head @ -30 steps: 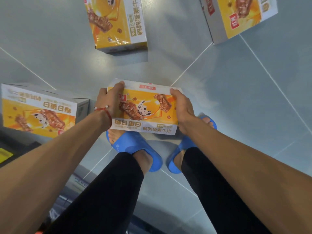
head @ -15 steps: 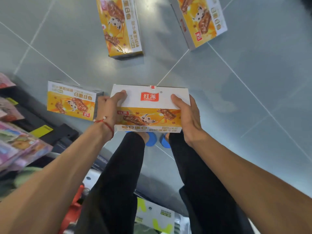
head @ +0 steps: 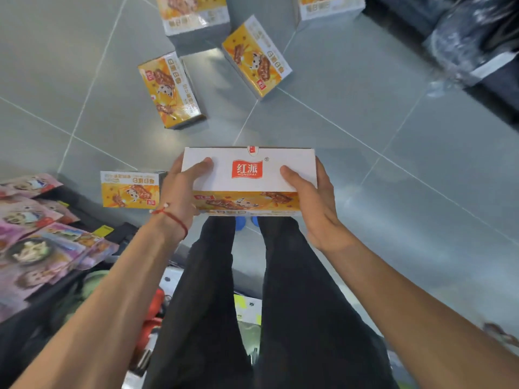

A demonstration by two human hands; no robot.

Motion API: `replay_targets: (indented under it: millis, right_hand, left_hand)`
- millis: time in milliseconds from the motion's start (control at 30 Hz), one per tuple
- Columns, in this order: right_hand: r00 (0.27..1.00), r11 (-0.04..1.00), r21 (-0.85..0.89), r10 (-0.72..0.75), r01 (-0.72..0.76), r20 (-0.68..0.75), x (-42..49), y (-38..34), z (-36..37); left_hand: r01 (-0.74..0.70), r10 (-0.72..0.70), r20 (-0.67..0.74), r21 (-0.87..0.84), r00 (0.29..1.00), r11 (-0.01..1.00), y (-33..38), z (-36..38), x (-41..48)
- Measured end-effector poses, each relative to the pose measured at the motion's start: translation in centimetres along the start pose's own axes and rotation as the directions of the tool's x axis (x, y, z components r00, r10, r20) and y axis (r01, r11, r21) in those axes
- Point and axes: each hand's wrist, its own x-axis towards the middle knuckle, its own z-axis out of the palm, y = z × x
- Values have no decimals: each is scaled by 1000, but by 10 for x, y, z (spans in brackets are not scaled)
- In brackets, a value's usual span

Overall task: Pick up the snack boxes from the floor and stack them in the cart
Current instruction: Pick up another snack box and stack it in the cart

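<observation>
The held snack box [head: 250, 175] is off the floor, level, in front of the person's legs, with its white top face and red logo upward. The left hand [head: 179, 189] grips the left end, thumb curled over the top face and fingers hidden underneath. The right hand [head: 316, 203] grips the right end in the same manner.

Six snack boxes are in view: one held and five on the grey tiled floor [head: 365, 164].
- The nearest floor box [head: 130, 189] lies beside the shelf, past the left hand.
- The second box [head: 171, 91] and third box [head: 257, 57] lie farther ahead, near each other but apart.
- The fourth box [head: 196, 15] and fifth box [head: 328, 8] are cut off by the upper edge.

Coloured snack packets [head: 36, 234] fill the left side. Dark wrapped goods [head: 463, 37] occupy the upper right. A red cord bracelet [head: 171, 217] circles the left wrist. The held box partly hides the blue slippers [head: 247, 221]. The blurred red and white items behind the legs cannot be identified.
</observation>
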Motion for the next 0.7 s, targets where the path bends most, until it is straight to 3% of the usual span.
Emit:
replay_targets:
  millis: [400, 700]
  right_hand:
    - [967, 946, 306, -29, 108, -251, -129, -22, -58]
    - [911, 837, 487, -33, 250, -411, -199, -30, -71]
  left_hand:
    - [-163, 118, 244, 174, 963, 971, 56, 29, -112]
    - [-380, 233, 396, 346, 888, 858, 87, 47, -181]
